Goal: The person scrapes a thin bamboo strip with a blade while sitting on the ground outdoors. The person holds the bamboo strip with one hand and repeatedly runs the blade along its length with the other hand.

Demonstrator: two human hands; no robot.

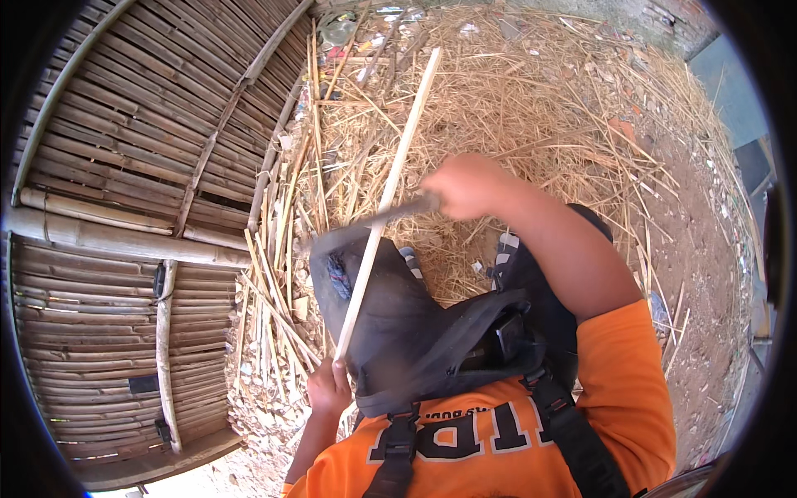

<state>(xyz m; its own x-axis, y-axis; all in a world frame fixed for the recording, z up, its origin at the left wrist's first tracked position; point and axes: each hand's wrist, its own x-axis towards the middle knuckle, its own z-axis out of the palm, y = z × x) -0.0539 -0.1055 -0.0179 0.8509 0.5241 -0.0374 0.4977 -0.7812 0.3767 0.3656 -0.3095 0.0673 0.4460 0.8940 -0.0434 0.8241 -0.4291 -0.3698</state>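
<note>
A long, pale bamboo strip [401, 162] runs slanting across my left thigh, its far end above the straw. My left hand [330, 387] is closed round its near end, beside my hip. A long-bladed knife [357, 225] lies crosswise over the strip, its dark blade pointing left and smeared by motion. Its handle is in the closed fist of my right hand [466, 186], above the straw and right of the strip. Blade and strip cross just past my left knee; whether they touch, I cannot tell.
A bamboo slat wall [124, 124] stands to the left, with several loose bamboo strips [267, 311] on the ground beside it. Straw and shavings [531, 91] cover the ground ahead. Bare brown soil [706, 274] shows at the right. A dark bag [465, 340] rests on my lap.
</note>
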